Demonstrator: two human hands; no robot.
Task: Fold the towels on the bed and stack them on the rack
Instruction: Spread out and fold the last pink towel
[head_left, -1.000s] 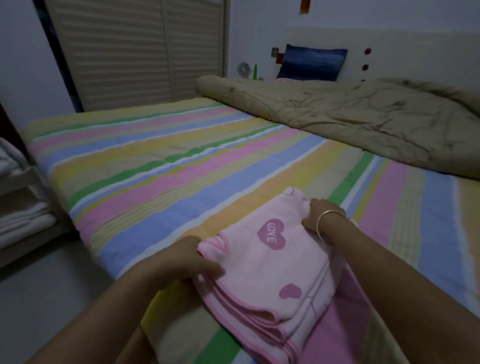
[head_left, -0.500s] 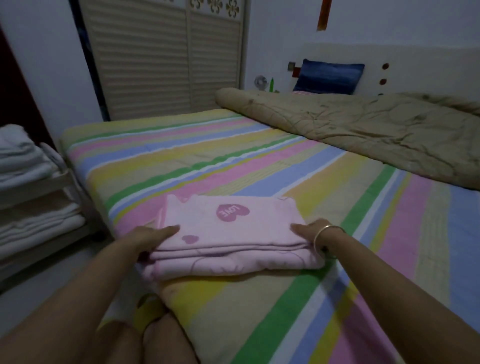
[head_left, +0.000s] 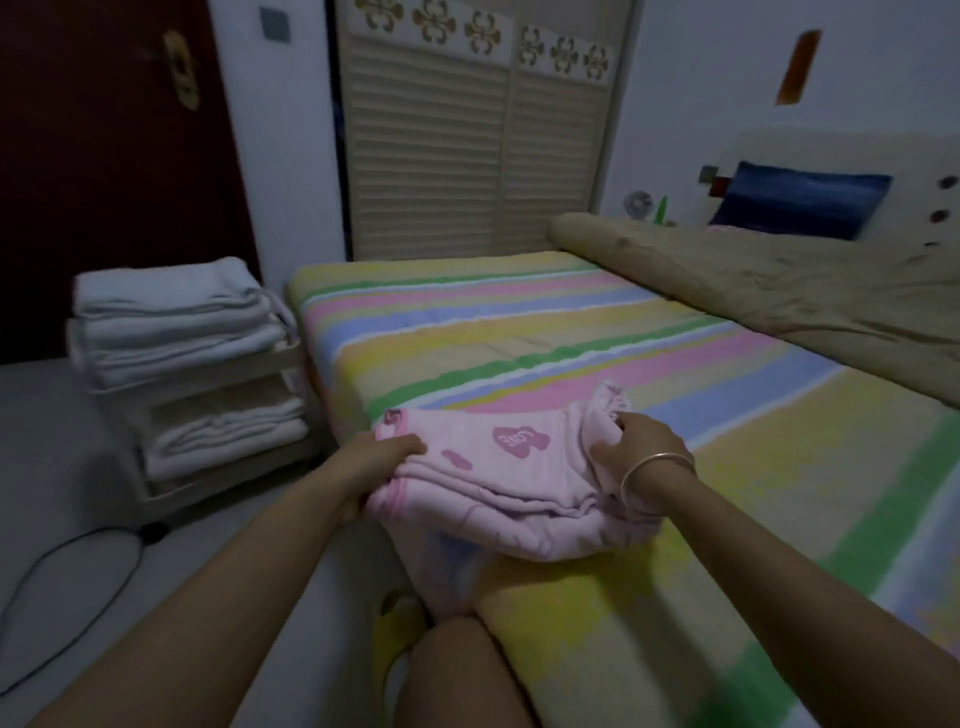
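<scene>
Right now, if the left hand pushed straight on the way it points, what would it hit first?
The folded pink towel, which the left hand grips at its left end. Past that, the line seems to run over the striped bed, though depth is hard to judge.

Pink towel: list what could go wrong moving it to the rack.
The left hand and right hand grip the pink towel only at its ends, so its layers may unfold. The white towels atop the rack are piled high; another may slide off. A black cable on the floor by the rack could trip.
</scene>
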